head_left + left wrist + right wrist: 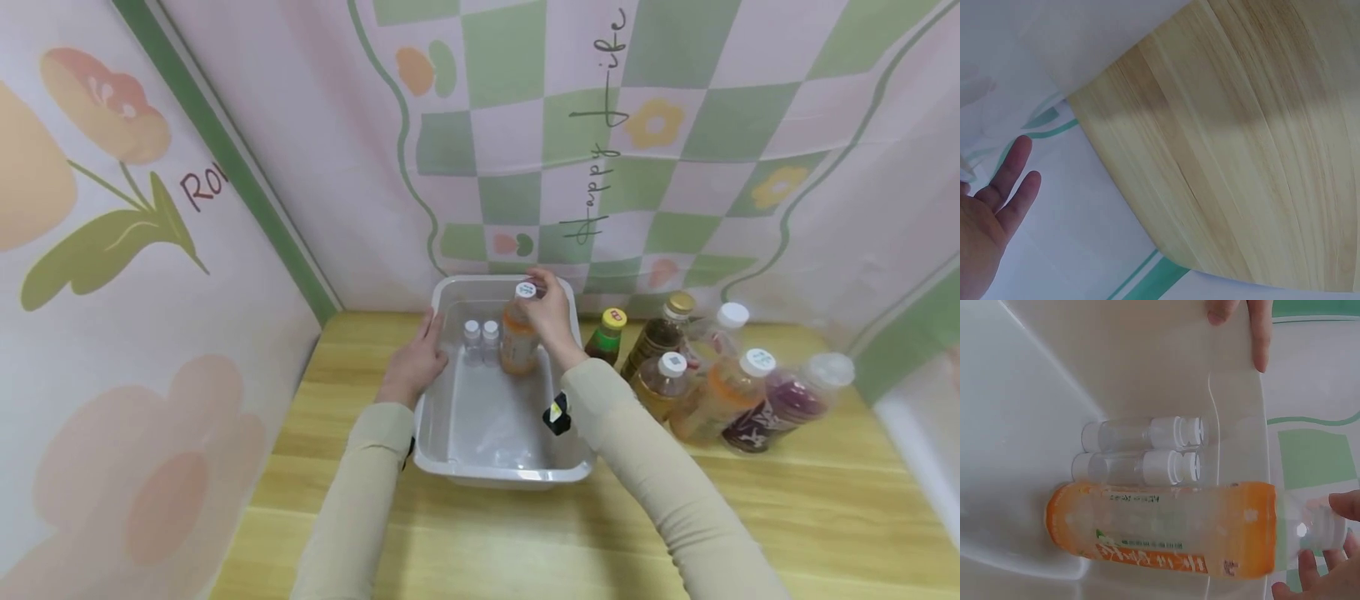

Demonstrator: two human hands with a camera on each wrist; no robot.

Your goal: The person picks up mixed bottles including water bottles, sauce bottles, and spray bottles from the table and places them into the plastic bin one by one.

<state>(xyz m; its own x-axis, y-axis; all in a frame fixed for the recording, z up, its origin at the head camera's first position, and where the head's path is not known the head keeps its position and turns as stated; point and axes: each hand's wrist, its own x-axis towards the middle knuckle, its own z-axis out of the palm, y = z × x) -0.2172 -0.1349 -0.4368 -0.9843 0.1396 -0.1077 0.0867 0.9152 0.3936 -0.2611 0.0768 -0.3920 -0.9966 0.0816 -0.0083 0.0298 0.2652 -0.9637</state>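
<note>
My right hand [550, 317] holds a clear bottle with an orange label [517, 346] by the neck, just below its white cap. In the right wrist view, this bottle [1160, 528] is upright inside the grey plastic basin [480, 477], beside two small clear bottles with white caps [472, 342]. Whether its base touches the basin floor, I cannot tell. My left hand [415, 367] is at the basin's left rim, thumb on the inner side, a finger along the outside. Two of its fingers [1016, 200] stretch out straight in the left wrist view.
Right of the basin stand several drink bottles: a green-labelled one with a yellow cap [604, 340], a dark one with a gold cap [660, 337], an orange one [712, 400] and a purple one [780, 408]. The wooden table [495, 542] meets patterned cloth walls [360, 275].
</note>
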